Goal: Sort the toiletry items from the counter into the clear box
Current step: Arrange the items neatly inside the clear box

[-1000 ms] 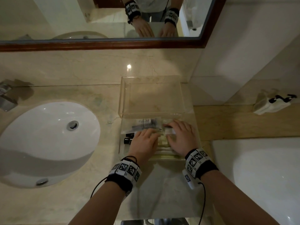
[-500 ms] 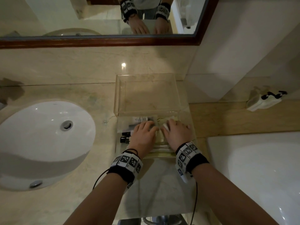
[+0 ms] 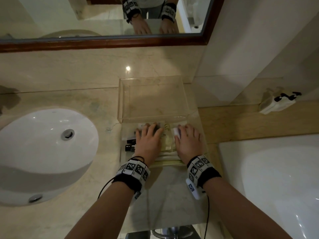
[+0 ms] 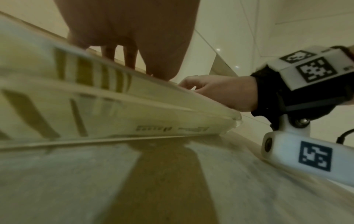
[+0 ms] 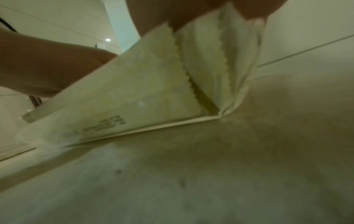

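Observation:
A clear box stands on the marble counter, its clear lid raised behind it. Inside lie cream paper packets, two small dark bottles at the left, and a white sachet. My left hand lies flat on the box's contents, fingers straight over a printed packet near the back edge. My right hand rests flat on the packets at the right, index finger beside the white sachet. In the left wrist view my left palm presses on the stacked packets, with the right hand beyond.
A white oval sink is set in the counter to the left. A framed mirror hangs behind. A white fixture lies at the right, below a ledge with a small white object. A wall column stands right of the lid.
My hands have slid a little apart on the box's contents, so cream packets now show between them. The head view has shifted slightly.

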The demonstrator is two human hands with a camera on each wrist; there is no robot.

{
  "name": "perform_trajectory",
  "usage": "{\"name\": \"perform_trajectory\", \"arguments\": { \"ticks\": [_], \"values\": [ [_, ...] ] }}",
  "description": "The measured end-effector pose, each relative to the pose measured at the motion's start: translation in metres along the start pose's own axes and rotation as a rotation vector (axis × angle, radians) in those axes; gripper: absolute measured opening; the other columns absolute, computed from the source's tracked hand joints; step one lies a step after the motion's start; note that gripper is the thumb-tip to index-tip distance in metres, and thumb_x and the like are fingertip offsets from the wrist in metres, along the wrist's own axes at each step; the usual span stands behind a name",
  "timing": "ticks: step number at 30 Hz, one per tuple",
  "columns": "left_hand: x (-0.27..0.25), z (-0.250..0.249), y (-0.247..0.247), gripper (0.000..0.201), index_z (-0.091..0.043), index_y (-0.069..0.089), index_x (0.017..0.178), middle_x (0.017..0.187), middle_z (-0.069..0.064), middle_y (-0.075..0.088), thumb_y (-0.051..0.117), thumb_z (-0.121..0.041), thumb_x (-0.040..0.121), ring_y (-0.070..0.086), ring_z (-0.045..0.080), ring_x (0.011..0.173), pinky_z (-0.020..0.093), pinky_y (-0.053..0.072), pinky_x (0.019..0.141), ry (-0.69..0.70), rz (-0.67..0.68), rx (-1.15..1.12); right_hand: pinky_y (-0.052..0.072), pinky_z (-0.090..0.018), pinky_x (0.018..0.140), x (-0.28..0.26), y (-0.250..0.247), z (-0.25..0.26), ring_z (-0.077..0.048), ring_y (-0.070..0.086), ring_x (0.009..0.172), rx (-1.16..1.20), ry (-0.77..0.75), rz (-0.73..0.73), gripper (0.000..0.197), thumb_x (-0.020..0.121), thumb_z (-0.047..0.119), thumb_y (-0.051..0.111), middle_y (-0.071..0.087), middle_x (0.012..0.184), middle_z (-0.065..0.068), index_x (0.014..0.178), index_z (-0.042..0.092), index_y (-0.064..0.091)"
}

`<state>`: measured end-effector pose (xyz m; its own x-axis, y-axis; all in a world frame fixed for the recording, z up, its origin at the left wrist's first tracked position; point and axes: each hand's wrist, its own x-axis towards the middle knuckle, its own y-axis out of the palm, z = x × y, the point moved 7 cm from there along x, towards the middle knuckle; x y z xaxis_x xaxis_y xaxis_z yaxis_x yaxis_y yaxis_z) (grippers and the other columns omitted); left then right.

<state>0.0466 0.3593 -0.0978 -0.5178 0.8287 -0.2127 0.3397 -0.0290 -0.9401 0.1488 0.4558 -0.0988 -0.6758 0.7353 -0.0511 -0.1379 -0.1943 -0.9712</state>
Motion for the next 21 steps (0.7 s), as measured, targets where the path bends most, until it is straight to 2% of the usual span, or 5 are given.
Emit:
{"name": "perform_trajectory", "arguments": {
  "ticks": [3,7,12,16,21],
  "values": [
    [0.001,0.001,0.001,0.047,-0.027,0.035,0.142,0.155,0.004,0.024,0.040,-0.022,0.096,0.013,0.031,0.145,0.058,0.008,0.117,0.022,0.000,-0.022,0.036,-0.044,0.096,0.000,-0.003,-0.002,-0.032,0.044,0.114,0.038,0.041,-0.003,0.046,0.089,0.040,0.048,0.047,0.130,-0.011,0.129,0.017,0.044],
    [0.001,0.000,0.002,0.044,-0.024,0.042,0.139,0.153,0.007,0.030,0.043,-0.019,0.095,0.016,0.033,0.145,0.058,0.008,0.117,0.054,-0.034,-0.080,0.011,-0.048,0.115,0.002,0.012,-0.002,-0.030,0.013,0.141,0.093,-0.035,0.124,0.056,0.094,0.037,0.036,0.016,0.155,-0.002,0.146,0.023,0.020],
    [0.003,-0.004,0.003,0.042,-0.016,0.047,0.136,0.149,0.011,0.036,0.045,-0.013,0.094,0.022,0.034,0.143,0.057,0.011,0.117,0.117,-0.052,-0.157,0.001,-0.046,0.117,0.005,0.024,-0.006,-0.024,-0.003,0.146,0.073,0.003,0.210,0.057,0.098,0.040,0.023,0.001,0.159,0.003,0.149,0.022,0.006],
    [-0.003,0.006,-0.005,0.052,-0.020,0.035,0.144,0.153,0.007,0.029,0.044,-0.013,0.093,0.016,0.026,0.146,0.054,0.002,0.120,0.057,-0.080,-0.219,-0.002,-0.048,0.119,0.003,0.020,0.000,-0.019,-0.008,0.146,0.124,0.012,0.230,0.058,0.098,0.037,0.021,-0.005,0.159,-0.003,0.149,0.017,0.002],
    [-0.022,0.035,0.003,0.054,-0.044,0.009,0.147,0.160,0.008,0.008,0.029,-0.043,0.096,-0.001,0.035,0.147,0.059,-0.003,0.118,-0.117,0.007,-0.044,-0.008,-0.047,0.117,0.000,0.026,0.007,-0.019,-0.017,0.145,0.038,0.052,0.278,0.061,0.098,0.039,0.019,-0.013,0.158,-0.005,0.149,0.014,-0.004]
  ]
}}
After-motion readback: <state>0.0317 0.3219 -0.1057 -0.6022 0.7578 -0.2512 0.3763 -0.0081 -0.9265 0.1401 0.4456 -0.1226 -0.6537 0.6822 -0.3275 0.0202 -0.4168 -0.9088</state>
